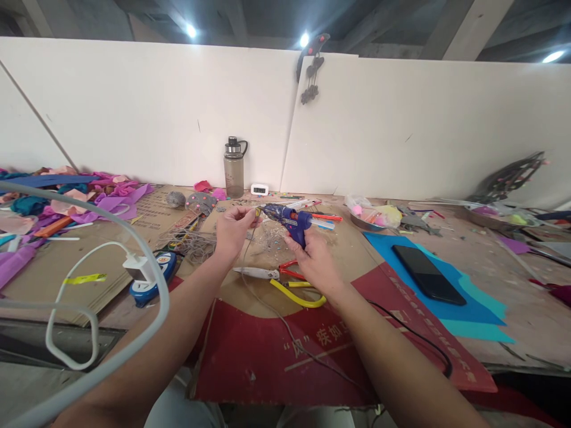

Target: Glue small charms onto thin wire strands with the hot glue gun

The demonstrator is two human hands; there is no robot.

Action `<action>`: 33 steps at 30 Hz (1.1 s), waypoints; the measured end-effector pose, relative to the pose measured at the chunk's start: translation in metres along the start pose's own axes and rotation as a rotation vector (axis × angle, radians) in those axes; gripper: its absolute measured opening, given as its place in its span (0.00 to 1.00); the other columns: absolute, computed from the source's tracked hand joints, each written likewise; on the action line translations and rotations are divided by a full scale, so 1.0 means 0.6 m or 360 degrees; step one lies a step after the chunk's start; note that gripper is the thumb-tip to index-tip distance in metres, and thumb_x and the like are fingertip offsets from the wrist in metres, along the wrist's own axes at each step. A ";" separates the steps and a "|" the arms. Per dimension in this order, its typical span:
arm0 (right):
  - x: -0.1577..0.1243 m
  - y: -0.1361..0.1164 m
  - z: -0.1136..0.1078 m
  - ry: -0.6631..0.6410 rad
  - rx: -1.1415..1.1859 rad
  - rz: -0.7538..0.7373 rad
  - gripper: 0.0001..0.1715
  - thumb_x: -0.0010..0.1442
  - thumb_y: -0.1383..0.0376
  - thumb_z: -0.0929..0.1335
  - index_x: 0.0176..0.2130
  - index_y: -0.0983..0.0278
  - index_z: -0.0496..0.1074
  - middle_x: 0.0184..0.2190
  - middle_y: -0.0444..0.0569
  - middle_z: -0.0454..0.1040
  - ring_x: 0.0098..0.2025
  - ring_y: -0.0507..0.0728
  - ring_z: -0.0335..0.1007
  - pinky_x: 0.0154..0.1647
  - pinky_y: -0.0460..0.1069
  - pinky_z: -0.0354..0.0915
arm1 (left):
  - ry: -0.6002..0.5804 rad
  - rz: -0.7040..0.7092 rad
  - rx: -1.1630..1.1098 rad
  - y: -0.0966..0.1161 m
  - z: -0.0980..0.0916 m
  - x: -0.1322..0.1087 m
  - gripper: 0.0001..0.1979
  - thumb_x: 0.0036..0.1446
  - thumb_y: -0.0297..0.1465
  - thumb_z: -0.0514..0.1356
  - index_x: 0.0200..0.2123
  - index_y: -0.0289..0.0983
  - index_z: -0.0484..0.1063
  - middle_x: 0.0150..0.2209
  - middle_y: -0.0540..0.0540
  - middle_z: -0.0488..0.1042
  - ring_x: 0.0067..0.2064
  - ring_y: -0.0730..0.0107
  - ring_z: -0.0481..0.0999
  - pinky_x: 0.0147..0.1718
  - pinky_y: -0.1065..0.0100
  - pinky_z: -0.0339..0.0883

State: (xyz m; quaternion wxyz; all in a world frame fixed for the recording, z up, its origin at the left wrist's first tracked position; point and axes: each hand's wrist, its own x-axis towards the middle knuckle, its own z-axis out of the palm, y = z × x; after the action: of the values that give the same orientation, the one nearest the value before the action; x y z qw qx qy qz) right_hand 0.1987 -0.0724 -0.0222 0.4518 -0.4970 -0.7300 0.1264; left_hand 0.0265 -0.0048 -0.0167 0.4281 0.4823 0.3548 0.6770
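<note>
Blue glue gun (292, 219) up off the bench (513, 267), centre frame, nozzle pointing to 9 o'clock. Right hand (314, 258) at 5 o'clock of it, fingers wrapped shut around the grip. Left hand (234, 229) at 9 o'clock, right at the nozzle tip, thumb and fingers pinched closed on a thin grey wire (250, 279) that trails down toward 6 o'clock. Whatever is at the nozzle itself is too small to make out, and the gun's trigger is hidden by the fingers. Black cord (414, 333) runs off toward 4 o'clock. Yellow-handled pliers (294, 292) lie on the bench just below both hands. Phone (427, 274) on a blue sheet (473, 303) at 3 o'clock, well apart. Water bottle (234, 167) stands upright at 11 o'clock by the wall. White charger (139, 268) at 8 o'clock, its cable cut off by the frame edge.
</note>
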 end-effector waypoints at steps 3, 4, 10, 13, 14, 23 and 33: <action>-0.001 -0.001 0.000 -0.0009 -0.0013 0.0018 0.16 0.63 0.57 0.61 0.45 0.64 0.67 0.40 0.54 0.74 0.42 0.61 0.69 0.43 0.56 0.64 | 0.0008 0.0005 0.0001 0.002 0.000 -0.002 0.09 0.44 0.34 0.67 0.25 0.34 0.73 0.24 0.50 0.73 0.27 0.72 0.76 0.30 0.69 0.72; -0.001 -0.002 0.000 -0.0014 -0.0016 0.0026 0.16 0.63 0.57 0.61 0.44 0.64 0.67 0.39 0.54 0.74 0.41 0.61 0.69 0.42 0.55 0.64 | 0.0010 0.0006 0.0002 0.002 0.000 -0.002 0.09 0.44 0.34 0.67 0.25 0.34 0.73 0.23 0.50 0.73 0.27 0.72 0.76 0.30 0.70 0.72; 0.000 -0.001 -0.001 0.0015 -0.0026 0.0027 0.18 0.63 0.58 0.61 0.49 0.64 0.66 0.41 0.55 0.74 0.42 0.61 0.69 0.43 0.56 0.63 | 0.0015 0.0001 0.0021 0.002 0.000 -0.001 0.10 0.44 0.34 0.67 0.25 0.34 0.73 0.24 0.49 0.74 0.27 0.70 0.77 0.30 0.68 0.72; -0.001 0.000 0.000 0.0008 -0.0032 0.0041 0.19 0.63 0.57 0.60 0.49 0.65 0.66 0.42 0.56 0.73 0.42 0.62 0.68 0.44 0.57 0.63 | 0.0024 -0.0006 0.0006 0.003 0.001 -0.001 0.10 0.43 0.34 0.68 0.25 0.34 0.74 0.24 0.49 0.74 0.27 0.70 0.77 0.30 0.68 0.72; -0.001 0.000 0.000 0.0002 -0.0026 0.0035 0.19 0.63 0.57 0.61 0.49 0.64 0.66 0.42 0.56 0.73 0.43 0.62 0.68 0.44 0.57 0.63 | 0.0023 -0.0005 0.0001 0.003 0.001 -0.001 0.10 0.43 0.34 0.68 0.25 0.34 0.73 0.24 0.49 0.74 0.27 0.70 0.77 0.30 0.68 0.72; 0.000 0.001 -0.002 -0.0010 -0.0033 0.0074 0.20 0.63 0.57 0.60 0.48 0.66 0.66 0.41 0.57 0.74 0.42 0.63 0.69 0.43 0.57 0.63 | 0.0019 0.0005 0.0034 0.004 0.001 -0.003 0.08 0.44 0.33 0.67 0.26 0.34 0.73 0.24 0.49 0.74 0.27 0.71 0.77 0.30 0.69 0.72; 0.001 0.001 -0.002 0.0020 -0.0016 0.0042 0.19 0.62 0.58 0.60 0.49 0.66 0.66 0.41 0.57 0.74 0.42 0.62 0.69 0.43 0.56 0.63 | -0.0008 0.0005 -0.0006 0.001 0.000 -0.001 0.09 0.44 0.33 0.67 0.25 0.34 0.73 0.24 0.50 0.73 0.26 0.72 0.76 0.30 0.69 0.72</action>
State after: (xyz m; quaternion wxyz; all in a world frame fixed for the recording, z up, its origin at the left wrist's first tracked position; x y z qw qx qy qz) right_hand 0.1998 -0.0719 -0.0212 0.4522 -0.5097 -0.7211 0.1254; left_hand 0.0267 -0.0056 -0.0162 0.4289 0.4837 0.3517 0.6770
